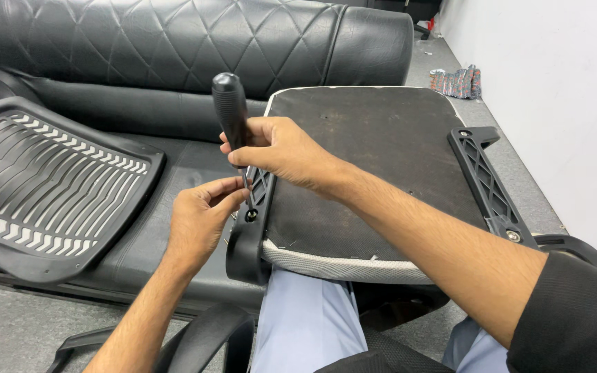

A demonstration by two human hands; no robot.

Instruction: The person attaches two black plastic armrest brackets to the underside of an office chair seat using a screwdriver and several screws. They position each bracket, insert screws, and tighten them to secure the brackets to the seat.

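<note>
Item: black-handled screwdriver (pixel 230 109), standing upright at the left edge of the upturned chair seat (pixel 374 152). The right hand (pixel 281 148) is gripping its handle; the left hand (pixel 202 217) is pinching the shaft, tip meeting a bolt (pixel 251 215) in the left armrest bracket (pixel 249 228). A second bracket (pixel 488 183) is lying along the seat's right edge. The seat is resting partly on a black sofa (pixel 174 62), beside a slatted chair back (pixel 43 183).

The screwdriver (pixel 230 110) handle is matt black plastic; the sofa (pixel 174 41) is glossy quilted leather, perhaps imitation; the seat (pixel 381 159) underside is rough dark cloth.
</note>
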